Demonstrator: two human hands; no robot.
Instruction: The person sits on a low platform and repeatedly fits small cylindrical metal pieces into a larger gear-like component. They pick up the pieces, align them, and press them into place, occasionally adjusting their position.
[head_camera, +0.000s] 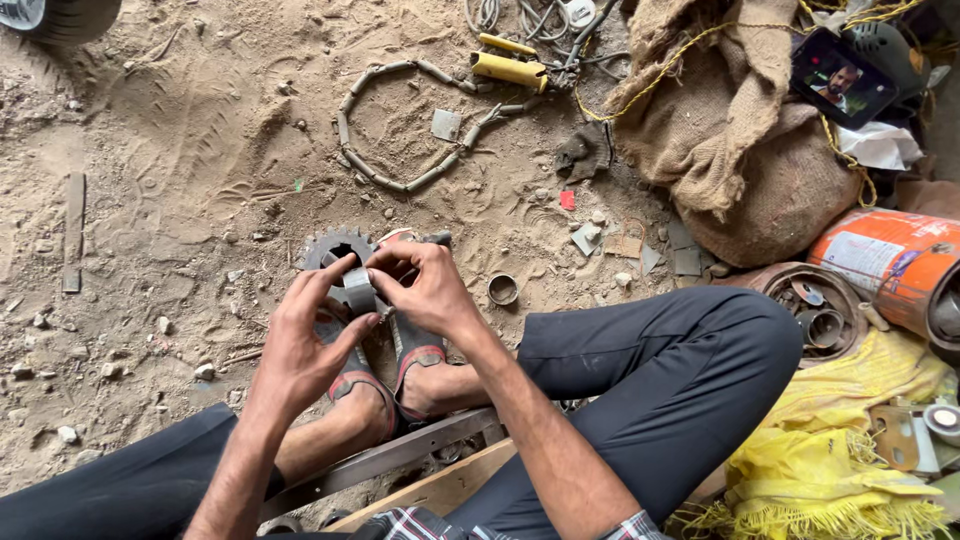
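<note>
Forearms lead to both hands: left hand (305, 340) and right hand (425, 290) pinch a short metal sleeve (358, 290) between closed fingertips, sprocket (335, 250) just beyond on sand.

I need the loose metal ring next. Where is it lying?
In the head view the small metal ring lies on the sandy ground, just right of the right hand and above the bent knee.

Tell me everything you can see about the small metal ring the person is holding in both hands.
The small grey metal ring is a short, wide band of dull, worn steel, open through its middle. It is held above the sandalled feet, pinched between the fingers of the left hand and the right hand. Just behind it, on the sandy ground, lies a dark toothed sprocket.
</note>
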